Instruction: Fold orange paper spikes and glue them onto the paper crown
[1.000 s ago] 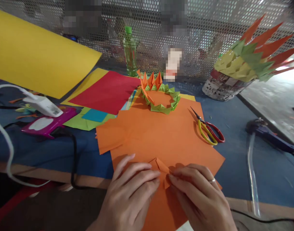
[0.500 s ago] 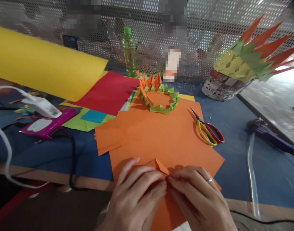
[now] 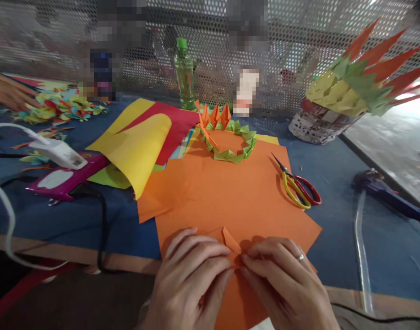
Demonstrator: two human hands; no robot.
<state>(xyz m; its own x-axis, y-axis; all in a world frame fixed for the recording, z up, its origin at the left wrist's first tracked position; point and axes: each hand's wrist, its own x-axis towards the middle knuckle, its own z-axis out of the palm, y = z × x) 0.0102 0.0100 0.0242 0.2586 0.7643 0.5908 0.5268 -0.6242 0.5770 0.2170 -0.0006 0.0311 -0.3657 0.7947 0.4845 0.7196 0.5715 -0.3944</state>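
A small folded piece of orange paper (image 3: 231,240) lies between my two hands near the table's front edge. My left hand (image 3: 192,275) is closed on its left side, fingers bent and pressed down on it. My right hand (image 3: 285,275), with a ring on one finger, pinches its right corner. Beneath are large orange paper sheets (image 3: 244,192). Beyond my hands, a ring of folded green paper (image 3: 235,156) with orange points on its left rests on the sheets. To the right lie scissors (image 3: 299,190) with one yellow and one red handle.
A curled yellow sheet (image 3: 141,142) lies over a red sheet (image 3: 178,117) at left. Behind stands a green bottle (image 3: 184,78); a folded-paper pineapple shape (image 3: 336,94) and glue gun (image 3: 388,195) are right. A purple power strip (image 3: 63,178) and another person's hand (image 3: 13,91) over paper scraps are left.
The large yellow sheet, held up at left before, has come down onto the paper pile, uncovering the scraps and another person's hand. My fingers have shifted slightly on the folded paper.
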